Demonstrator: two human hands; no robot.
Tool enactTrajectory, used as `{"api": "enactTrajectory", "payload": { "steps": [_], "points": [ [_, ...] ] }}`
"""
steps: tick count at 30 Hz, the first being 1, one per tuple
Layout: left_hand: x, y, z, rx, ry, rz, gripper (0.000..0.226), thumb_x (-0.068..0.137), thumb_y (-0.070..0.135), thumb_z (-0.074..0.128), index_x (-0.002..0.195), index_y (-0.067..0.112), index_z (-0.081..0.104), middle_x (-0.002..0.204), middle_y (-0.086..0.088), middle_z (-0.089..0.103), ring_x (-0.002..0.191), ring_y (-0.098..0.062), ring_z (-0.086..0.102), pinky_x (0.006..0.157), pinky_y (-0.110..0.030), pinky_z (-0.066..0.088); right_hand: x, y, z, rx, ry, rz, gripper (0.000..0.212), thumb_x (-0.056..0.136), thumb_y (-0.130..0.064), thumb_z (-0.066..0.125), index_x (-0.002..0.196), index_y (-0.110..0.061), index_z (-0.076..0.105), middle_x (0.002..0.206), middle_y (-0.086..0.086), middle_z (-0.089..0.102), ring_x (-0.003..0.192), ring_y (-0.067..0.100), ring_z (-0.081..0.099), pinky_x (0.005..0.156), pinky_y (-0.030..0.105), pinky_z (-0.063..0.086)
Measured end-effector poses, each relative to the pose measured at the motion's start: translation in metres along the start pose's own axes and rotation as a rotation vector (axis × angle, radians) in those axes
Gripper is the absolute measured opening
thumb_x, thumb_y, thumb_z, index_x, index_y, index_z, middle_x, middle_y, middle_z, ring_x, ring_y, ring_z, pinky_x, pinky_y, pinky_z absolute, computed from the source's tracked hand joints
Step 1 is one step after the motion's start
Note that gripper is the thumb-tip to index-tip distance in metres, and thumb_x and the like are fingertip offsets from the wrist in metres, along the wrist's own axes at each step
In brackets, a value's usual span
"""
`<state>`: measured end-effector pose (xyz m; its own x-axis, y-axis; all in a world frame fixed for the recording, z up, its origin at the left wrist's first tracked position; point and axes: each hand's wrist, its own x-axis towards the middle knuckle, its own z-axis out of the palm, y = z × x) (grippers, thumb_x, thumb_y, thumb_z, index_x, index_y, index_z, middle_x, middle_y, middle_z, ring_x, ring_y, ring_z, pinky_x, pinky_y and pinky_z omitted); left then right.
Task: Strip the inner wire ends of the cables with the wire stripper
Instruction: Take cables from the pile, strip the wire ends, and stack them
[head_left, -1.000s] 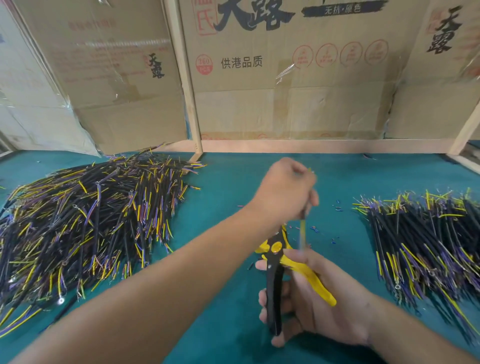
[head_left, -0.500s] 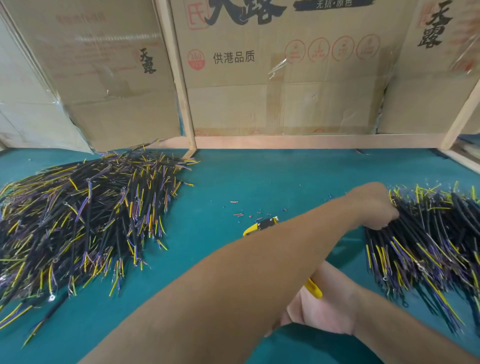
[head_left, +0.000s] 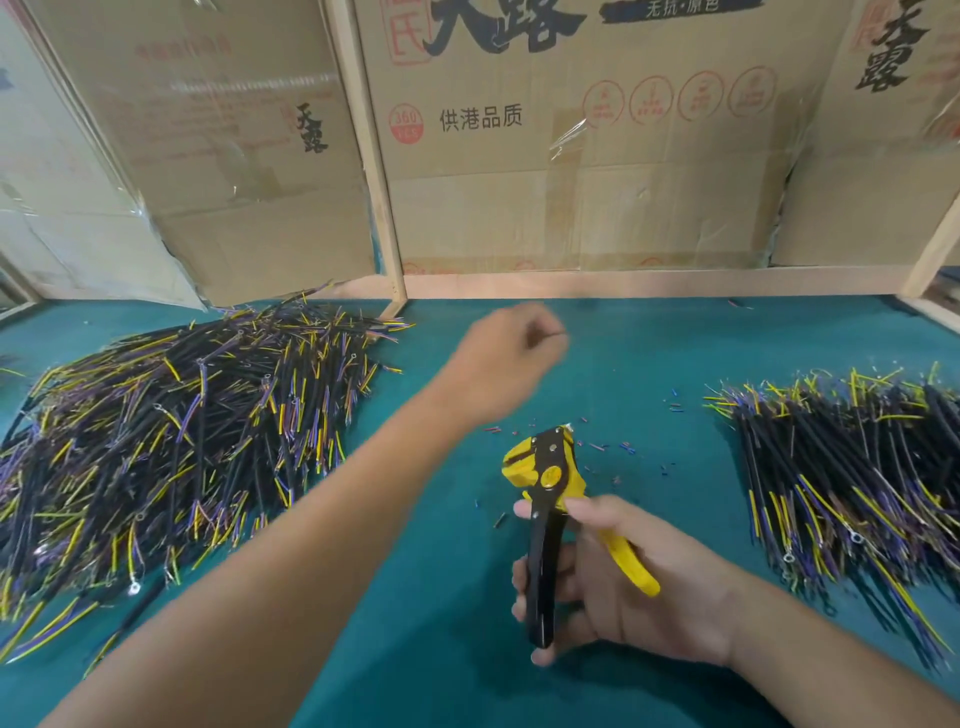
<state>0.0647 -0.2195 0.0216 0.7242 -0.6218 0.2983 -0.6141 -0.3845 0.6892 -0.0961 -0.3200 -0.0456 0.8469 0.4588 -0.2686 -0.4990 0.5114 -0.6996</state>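
My right hand (head_left: 644, 592) grips the black and yellow handles of the wire stripper (head_left: 545, 467), whose yellow jaws point away from me with nothing in them. My left hand (head_left: 506, 364) hovers blurred above the green table, beyond and left of the stripper, fingers curled. A thin dark streak shows at its knuckles; whether it holds a cable I cannot tell. A large loose pile of black cables (head_left: 171, 441) with yellow and purple inner wires lies at the left. A tidier pile of cables (head_left: 852, 467) lies at the right.
Small bits of stripped insulation (head_left: 623, 447) are scattered on the green table surface (head_left: 441, 623) around the stripper. Cardboard boxes (head_left: 571, 156) and a wooden frame (head_left: 623, 286) wall off the back of the table.
My left hand held a cable at the stripper, reached across to the right pile, and has now swung back left past the stripper. My right hand kept hold of the stripper.
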Motion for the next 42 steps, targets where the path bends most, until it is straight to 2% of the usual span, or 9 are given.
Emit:
{"api": "enactTrajectory", "payload": {
  "steps": [2, 7, 11, 15, 23, 34, 37, 39, 42],
  "points": [
    [-0.020, -0.044, -0.031, 0.187, 0.069, -0.140, 0.008, 0.095, 0.019, 0.060, 0.089, 0.016, 0.063, 0.081, 0.000, 0.066, 0.075, -0.020, 0.058, 0.067, -0.028, 0.040, -0.001, 0.018, -0.003, -0.097, -0.132, -0.015, 0.068, 0.079, -0.031, 0.082, 0.133, -0.020, 0.042, 0.107, 0.026, 0.057, 0.099, 0.041, 0.061, 0.084, 0.057, 0.051],
    [-0.072, -0.120, -0.093, 0.468, 0.085, -0.528, 0.019, 0.094, 0.033, 0.064, 0.085, 0.015, 0.064, 0.082, -0.004, 0.065, 0.086, -0.029, 0.062, 0.071, -0.032, 0.042, -0.001, 0.017, -0.005, -0.108, -0.207, -0.119, 0.083, 0.081, -0.024, 0.083, 0.144, -0.011, 0.030, 0.117, 0.027, 0.048, 0.106, 0.042, 0.054, 0.092, 0.060, 0.044],
    [-0.096, -0.138, -0.110, 0.677, 0.222, -0.599, 0.027, 0.093, 0.038, 0.063, 0.076, 0.017, 0.057, 0.079, -0.005, 0.061, 0.081, -0.033, 0.060, 0.068, -0.035, 0.044, -0.002, 0.012, 0.002, -0.135, -0.164, -0.146, 0.090, 0.080, -0.030, 0.082, 0.144, -0.003, 0.024, 0.110, 0.021, 0.049, 0.099, 0.037, 0.053, 0.083, 0.052, 0.047],
    [-0.103, -0.142, -0.118, 0.819, 0.238, -0.694, 0.034, 0.093, 0.042, 0.064, 0.086, 0.009, 0.056, 0.088, -0.015, 0.062, 0.086, -0.040, 0.061, 0.069, -0.038, 0.046, -0.003, 0.013, 0.006, -0.166, -0.112, -0.184, 0.080, 0.082, -0.028, 0.073, 0.145, -0.006, 0.028, 0.103, 0.020, 0.050, 0.092, 0.035, 0.053, 0.075, 0.048, 0.046],
    [-0.105, -0.140, -0.115, 0.866, 0.155, -0.727, 0.048, 0.090, 0.053, 0.066, 0.072, 0.010, 0.053, 0.074, -0.006, 0.054, 0.074, -0.034, 0.058, 0.066, -0.036, 0.044, -0.003, 0.017, 0.006, -0.193, 0.121, -0.237, 0.064, 0.074, -0.034, 0.075, 0.134, -0.017, 0.061, 0.086, 0.020, 0.056, 0.071, 0.033, 0.058, 0.056, 0.042, 0.047],
    [-0.103, -0.144, -0.129, 0.601, 0.159, -0.762, 0.043, 0.091, 0.037, 0.068, 0.066, 0.004, 0.060, 0.072, -0.014, 0.063, 0.068, -0.033, 0.061, 0.072, -0.041, 0.056, -0.001, 0.017, 0.013, -0.337, 0.290, -0.283, 0.054, 0.067, -0.040, 0.081, 0.115, -0.016, 0.071, 0.071, 0.008, 0.055, 0.050, 0.020, 0.052, 0.041, 0.027, 0.038],
    [-0.103, -0.142, -0.125, 0.445, 0.294, -0.666, 0.046, 0.091, 0.030, 0.068, 0.066, -0.007, 0.058, 0.058, -0.016, 0.060, 0.052, -0.027, 0.049, 0.058, -0.034, 0.048, -0.001, 0.018, 0.013, -0.335, 0.276, -0.265, 0.053, 0.069, -0.039, 0.080, 0.115, -0.016, 0.071, 0.073, 0.009, 0.055, 0.053, 0.022, 0.053, 0.042, 0.028, 0.040],
    [-0.102, -0.138, -0.122, 0.293, 0.397, -0.617, 0.043, 0.091, 0.029, 0.069, 0.063, -0.003, 0.060, 0.041, 0.001, 0.051, 0.039, -0.019, 0.040, 0.049, -0.027, 0.036, 0.000, 0.019, 0.012, -0.328, 0.274, -0.255, 0.052, 0.069, -0.038, 0.080, 0.115, -0.015, 0.071, 0.075, 0.010, 0.055, 0.054, 0.023, 0.054, 0.044, 0.028, 0.043],
    [-0.098, -0.125, -0.116, -0.043, 0.440, -0.537, 0.030, 0.092, 0.028, 0.070, 0.072, 0.006, 0.065, 0.046, 0.002, 0.049, 0.040, -0.015, 0.035, 0.046, -0.022, 0.031, 0.000, 0.019, 0.011, -0.319, 0.273, -0.246, 0.053, 0.068, -0.038, 0.079, 0.115, -0.016, 0.071, 0.076, 0.012, 0.056, 0.056, 0.025, 0.056, 0.048, 0.027, 0.046]
  ]
}}
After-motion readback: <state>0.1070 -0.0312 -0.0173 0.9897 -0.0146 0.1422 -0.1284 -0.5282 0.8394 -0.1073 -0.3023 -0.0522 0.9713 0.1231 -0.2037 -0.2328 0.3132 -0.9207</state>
